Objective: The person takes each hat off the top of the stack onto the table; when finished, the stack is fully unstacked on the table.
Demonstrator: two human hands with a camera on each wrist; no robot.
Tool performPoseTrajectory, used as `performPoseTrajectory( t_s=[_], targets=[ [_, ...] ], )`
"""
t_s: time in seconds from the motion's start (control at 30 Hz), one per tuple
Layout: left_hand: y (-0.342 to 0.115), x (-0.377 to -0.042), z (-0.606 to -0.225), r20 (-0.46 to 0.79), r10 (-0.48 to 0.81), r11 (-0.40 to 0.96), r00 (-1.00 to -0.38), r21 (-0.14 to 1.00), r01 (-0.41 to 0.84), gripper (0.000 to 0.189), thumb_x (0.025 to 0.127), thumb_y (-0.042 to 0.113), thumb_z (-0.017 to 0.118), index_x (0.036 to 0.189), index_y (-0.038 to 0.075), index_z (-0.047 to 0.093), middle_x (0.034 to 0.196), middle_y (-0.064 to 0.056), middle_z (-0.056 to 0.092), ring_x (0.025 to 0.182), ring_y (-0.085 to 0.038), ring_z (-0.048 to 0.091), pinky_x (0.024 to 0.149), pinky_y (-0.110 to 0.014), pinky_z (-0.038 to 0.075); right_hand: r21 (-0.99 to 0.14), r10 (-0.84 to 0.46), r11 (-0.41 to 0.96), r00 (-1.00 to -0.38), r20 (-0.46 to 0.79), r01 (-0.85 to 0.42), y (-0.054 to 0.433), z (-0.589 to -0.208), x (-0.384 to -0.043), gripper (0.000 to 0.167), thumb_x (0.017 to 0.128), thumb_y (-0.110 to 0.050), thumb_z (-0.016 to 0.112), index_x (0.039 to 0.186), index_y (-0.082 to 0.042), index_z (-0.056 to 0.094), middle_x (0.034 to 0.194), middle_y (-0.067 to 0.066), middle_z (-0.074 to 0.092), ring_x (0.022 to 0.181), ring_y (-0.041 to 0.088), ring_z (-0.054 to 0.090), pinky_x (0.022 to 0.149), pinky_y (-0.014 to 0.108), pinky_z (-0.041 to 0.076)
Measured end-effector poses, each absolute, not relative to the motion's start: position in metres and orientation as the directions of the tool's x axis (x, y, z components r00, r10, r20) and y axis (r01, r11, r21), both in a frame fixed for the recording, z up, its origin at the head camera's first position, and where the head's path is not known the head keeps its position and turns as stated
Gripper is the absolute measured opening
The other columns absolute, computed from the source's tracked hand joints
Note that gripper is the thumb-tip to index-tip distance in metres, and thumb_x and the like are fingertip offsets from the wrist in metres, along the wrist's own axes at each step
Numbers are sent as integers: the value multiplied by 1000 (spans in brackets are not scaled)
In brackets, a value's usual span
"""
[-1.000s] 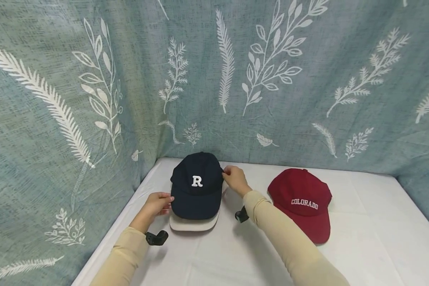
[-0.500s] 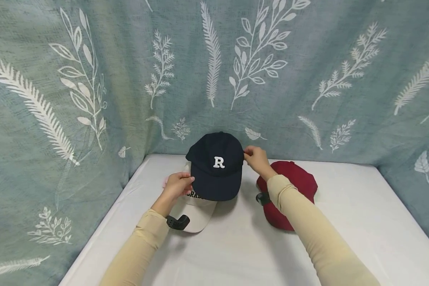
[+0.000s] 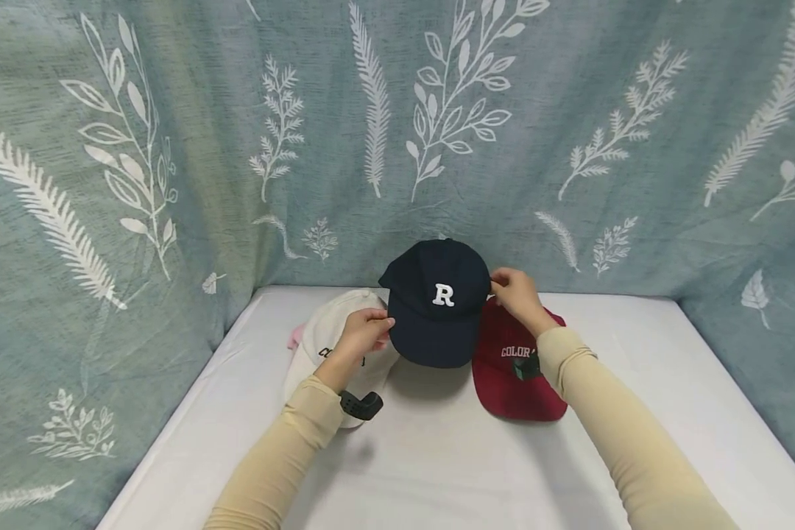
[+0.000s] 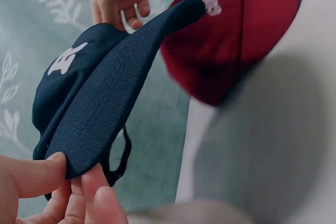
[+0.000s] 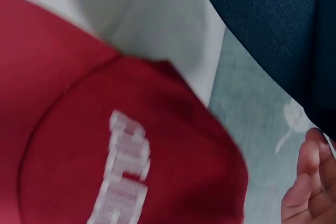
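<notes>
Here, navy cap [image 3: 437, 309] in narrow left grip [image 3: 361, 336] by the brim [image 3: 432, 343] (narrow right grip [image 3: 518, 296] at its side)

Creased, plain beige sleeves [image 3: 636, 434] run long, with black curved devices [image 3: 369, 405] underneath.

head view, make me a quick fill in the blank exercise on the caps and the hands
1. The brim of the navy cap is pinched by the person's ____ hand.
2. The single white letter on the front of the navy cap is ____.
3. In the head view, the red cap lies to the ____ of the cream cap.

Missing words: left; R; right
</notes>
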State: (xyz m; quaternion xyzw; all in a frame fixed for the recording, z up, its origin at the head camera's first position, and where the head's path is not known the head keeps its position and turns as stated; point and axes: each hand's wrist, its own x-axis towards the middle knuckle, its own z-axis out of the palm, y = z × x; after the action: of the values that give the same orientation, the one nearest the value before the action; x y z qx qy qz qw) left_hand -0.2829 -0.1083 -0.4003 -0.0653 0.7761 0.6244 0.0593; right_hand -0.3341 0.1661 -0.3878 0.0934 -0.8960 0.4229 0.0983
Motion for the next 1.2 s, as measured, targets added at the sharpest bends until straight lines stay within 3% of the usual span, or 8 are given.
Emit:
performPoseTrajectory(
  t_s=[0.3,0.5,0.63,0.77,0.87,0.97,1.1,1.2],
  targets=[
    [-79,-273,-427,-190,7,159,-982,969,-187,24,89,5,57,110,-7,55,73,-3,54,60,-10,52,49,-18,45,-694,-104,689,-976,193,-211,193,-394,-323,21,89,-13,59,99,5,65,84,18,66,59,19,58,56,27,46],
    [-87,-265,-449,-234,-20,179,-972,955,-234,24,88,3,58,109,-8,55,74,-4,52,58,-9,52,49,-18,45,-626,-135,755,-980,143,-195,183,-409,-322,24,87,-17,61,100,3,68,90,16,68,70,24,62,64,35,50],
    [-93,-265,-461,-232,-45,212,-972,948,-236,22,86,2,58,105,-9,55,74,-4,54,55,-8,51,48,-18,45,-507,-112,849,-989,101,-148,172,-414,-322,17,85,-18,63,91,-4,72,85,10,68,76,25,61,66,42,50],
    [-101,-266,-471,-201,-87,292,-976,931,-218,18,85,2,60,99,-9,58,69,-4,53,53,-8,50,48,-20,45,-409,-100,906,-994,47,-111,157,-418,-322,12,83,-13,62,80,-8,72,74,6,65,63,21,58,54,40,48],
    [-107,-266,-476,-160,-107,343,-981,920,-187,13,83,1,61,93,-8,59,61,-3,51,50,-8,49,47,-21,45,-354,-96,930,-995,30,-101,147,-423,-324,22,82,-11,60,61,-9,64,57,0,53,52,15,46,46,34,41],
    [-110,-265,-478,-108,-113,390,-988,909,-144,12,80,-1,61,90,-9,60,58,-4,52,48,-9,50,46,-22,46,-303,-88,948,-996,26,-92,139,-428,-326,31,82,-9,57,52,-12,49,53,1,45,52,17,44,46,35,39],
    [-109,-261,-478,-19,-96,541,-995,838,-68,16,77,0,64,89,-10,62,69,-11,60,58,-16,56,55,-28,49,-255,-71,964,-997,22,-74,132,-432,-328,22,82,-6,55,61,-9,57,70,11,61,66,27,60,56,46,49],
    [-109,-258,-475,29,-55,661,-998,751,-14,20,77,3,66,92,-10,64,77,-13,63,67,-21,59,64,-33,50,-249,-73,966,-997,15,-74,130,-434,-330,16,83,-6,53,72,-6,65,83,16,65,76,35,62,61,51,50]
  ],
)
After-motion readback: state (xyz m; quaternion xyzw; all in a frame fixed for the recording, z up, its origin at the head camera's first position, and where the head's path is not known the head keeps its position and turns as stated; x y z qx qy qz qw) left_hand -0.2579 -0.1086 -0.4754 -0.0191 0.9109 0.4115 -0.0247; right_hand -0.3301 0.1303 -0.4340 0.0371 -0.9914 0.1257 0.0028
